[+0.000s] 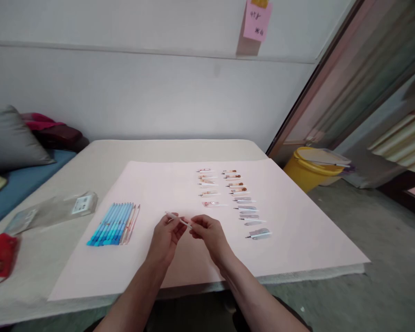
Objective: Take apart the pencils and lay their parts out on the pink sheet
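A slim whitish-pink pen [174,216] slants between my two hands above the pink sheet [166,184]. My left hand [166,233] is closed around its left part with thumb and fingers. At its right end, my right hand [207,229] pinches with the fingertips, which partly hide that end. To the left lies a tight row of blue pens [111,224], with a few pale pink pens [130,224] along its right side. Beyond my right hand, two columns of small thin pieces with dark tips and printed or grey parts [240,189] are laid out; their exact kind is unclear.
A clear plastic bag [57,211] with a labelled white piece lies at left, near a red packet [0,258]. A grey cushion [14,140] rests on a blue seat. Right of the table stands a yellow bucket [311,168]. A pink note hangs on the wall.
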`<state>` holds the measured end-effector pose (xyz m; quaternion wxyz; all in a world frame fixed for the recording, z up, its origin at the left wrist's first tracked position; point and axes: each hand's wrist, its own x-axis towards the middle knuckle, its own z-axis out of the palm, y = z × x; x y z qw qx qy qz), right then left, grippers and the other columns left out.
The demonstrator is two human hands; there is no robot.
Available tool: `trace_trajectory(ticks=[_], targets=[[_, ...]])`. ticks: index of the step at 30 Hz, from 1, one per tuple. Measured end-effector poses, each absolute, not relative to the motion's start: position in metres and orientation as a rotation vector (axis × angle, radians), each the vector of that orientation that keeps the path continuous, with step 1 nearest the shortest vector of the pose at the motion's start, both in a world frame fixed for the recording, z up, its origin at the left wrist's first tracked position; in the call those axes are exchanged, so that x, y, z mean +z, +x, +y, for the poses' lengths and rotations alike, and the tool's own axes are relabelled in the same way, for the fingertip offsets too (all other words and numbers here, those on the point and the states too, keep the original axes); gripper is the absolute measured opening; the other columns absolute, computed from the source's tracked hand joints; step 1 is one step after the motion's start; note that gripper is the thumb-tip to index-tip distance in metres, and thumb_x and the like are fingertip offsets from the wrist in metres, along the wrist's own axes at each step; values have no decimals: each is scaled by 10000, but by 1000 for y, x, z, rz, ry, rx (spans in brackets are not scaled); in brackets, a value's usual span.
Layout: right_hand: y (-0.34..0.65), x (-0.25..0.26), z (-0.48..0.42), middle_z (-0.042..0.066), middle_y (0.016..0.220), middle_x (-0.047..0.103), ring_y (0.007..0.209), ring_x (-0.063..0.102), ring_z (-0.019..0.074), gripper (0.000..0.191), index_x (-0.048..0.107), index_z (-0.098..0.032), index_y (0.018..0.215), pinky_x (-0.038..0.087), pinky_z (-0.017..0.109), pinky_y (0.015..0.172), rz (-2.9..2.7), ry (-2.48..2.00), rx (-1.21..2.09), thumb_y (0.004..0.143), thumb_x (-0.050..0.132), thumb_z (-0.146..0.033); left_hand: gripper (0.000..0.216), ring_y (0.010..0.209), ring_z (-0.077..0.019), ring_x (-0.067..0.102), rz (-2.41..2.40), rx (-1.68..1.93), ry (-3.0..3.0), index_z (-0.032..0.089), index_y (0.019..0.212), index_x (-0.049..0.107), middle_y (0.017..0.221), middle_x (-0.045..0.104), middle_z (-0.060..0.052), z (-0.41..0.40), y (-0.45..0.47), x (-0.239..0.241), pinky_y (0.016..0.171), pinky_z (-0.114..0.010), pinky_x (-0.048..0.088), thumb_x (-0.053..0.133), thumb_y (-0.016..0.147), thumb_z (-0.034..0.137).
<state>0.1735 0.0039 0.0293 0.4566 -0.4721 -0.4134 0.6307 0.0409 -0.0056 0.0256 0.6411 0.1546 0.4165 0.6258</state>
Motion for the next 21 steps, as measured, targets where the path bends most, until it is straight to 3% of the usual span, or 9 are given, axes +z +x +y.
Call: trace_trajectory(ticks=[6, 12, 21], targets=[[175, 25, 6, -18, 587, 579, 514, 533, 110, 137, 638, -153, 755, 401, 238, 497, -1108, -1183, 1500, 626, 595, -171, 106, 783, -152, 640, 957, 1470, 326, 147, 796, 567, 785, 644, -63, -1, 34, 29, 722, -267, 521, 622, 727, 89], [185, 31, 10, -15, 577, 573, 522, 537, 114, 142, 640, -153, 760, 398, 239, 504, -1061, -1173, 1525, 626, 596, -168, 97, 763, -136, 634, 987, 1531, 269, 141, 752, 561, 752, 632, -54, 5, 16, 33, 710, -249, 518, 627, 716, 79], [183, 28, 9, -9, 597, 578, 555, 527, 121, 145, 631, -164, 782, 398, 247, 530, -1137, -1176, 1428, 656, 573, -206, 184, 728, -79, 577, 1088, 1222, 411, 185, 846, 610, 889, 634, -23, -13, 48, 28, 609, -181, 434, 685, 689, 247]])
